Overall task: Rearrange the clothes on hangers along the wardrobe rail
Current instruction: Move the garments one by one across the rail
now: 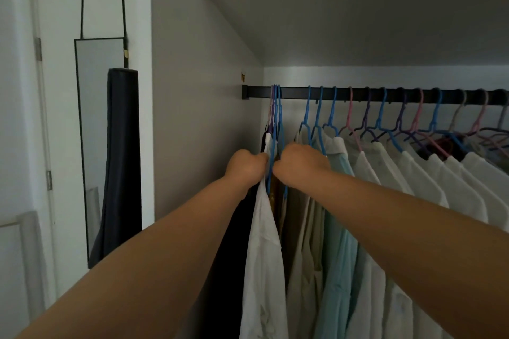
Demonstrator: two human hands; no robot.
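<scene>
Both hands were at the bunched hangers [275,118] at the left end of the black wardrobe rail [385,94]. The left hand [246,166] was fisted on a white shirt [265,242]; the right hand [301,162] was curled around a blue hanger's shoulder (fingers hidden). More shirts [399,187] hung spaced to the right.

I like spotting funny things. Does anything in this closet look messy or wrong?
Nothing is broken or fallen. One oddity: a few hangers are squashed together at the rail's left end, with a gap before the rest. The left hand and right hand are gripping clothes there.
</scene>
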